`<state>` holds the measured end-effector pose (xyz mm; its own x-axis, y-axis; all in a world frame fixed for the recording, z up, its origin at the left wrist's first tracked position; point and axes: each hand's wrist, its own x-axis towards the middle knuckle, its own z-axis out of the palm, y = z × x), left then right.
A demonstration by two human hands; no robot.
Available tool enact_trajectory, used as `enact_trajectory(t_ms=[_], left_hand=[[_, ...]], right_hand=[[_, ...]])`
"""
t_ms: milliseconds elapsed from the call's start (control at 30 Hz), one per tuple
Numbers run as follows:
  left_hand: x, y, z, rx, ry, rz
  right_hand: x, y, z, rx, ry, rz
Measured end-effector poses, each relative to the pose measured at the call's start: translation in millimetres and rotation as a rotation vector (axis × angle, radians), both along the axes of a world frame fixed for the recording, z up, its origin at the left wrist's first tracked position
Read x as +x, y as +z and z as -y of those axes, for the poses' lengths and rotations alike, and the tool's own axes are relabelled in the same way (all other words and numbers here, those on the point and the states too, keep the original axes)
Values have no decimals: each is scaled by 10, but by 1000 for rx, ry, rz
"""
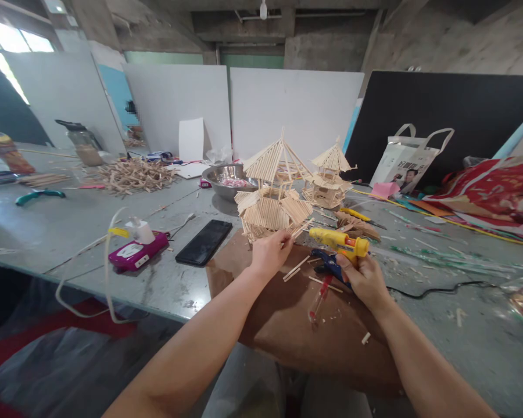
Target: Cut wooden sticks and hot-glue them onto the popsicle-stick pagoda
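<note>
My right hand (366, 278) grips a yellow and blue hot glue gun (337, 241), its nozzle pointing left toward my other hand. At the front of a wooden stick pavilion model (268, 212), my left hand (271, 252) is closed in a pinch. A thin wooden stick (304, 227) extends from those fingertips close to the nozzle; the grip itself is partly hidden. The model stands upright, its pointed roof only partly covered with sticks. Under both hands lies a brown board (283, 313) with several loose sticks (294, 270) and a clear tube with red parts (318, 302).
A second stick pavilion (328, 180) and a metal bowl (226, 181) stand behind. Left are a black phone (204, 242), a purple power strip (138, 252) and a stick pile (133, 177). Yellow-handled pliers (358, 216) and a black cord (440, 290) lie on the right.
</note>
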<state>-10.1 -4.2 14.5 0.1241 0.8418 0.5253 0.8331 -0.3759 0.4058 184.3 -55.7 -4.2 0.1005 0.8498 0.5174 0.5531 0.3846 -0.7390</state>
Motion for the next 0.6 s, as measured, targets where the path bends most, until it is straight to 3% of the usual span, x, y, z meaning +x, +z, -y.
enact_trajectory(t_ms=[600], left_hand=[[-5,-25,-14,-2,2,-6]], right_hand=[[-16,10,18,42,-66,79]])
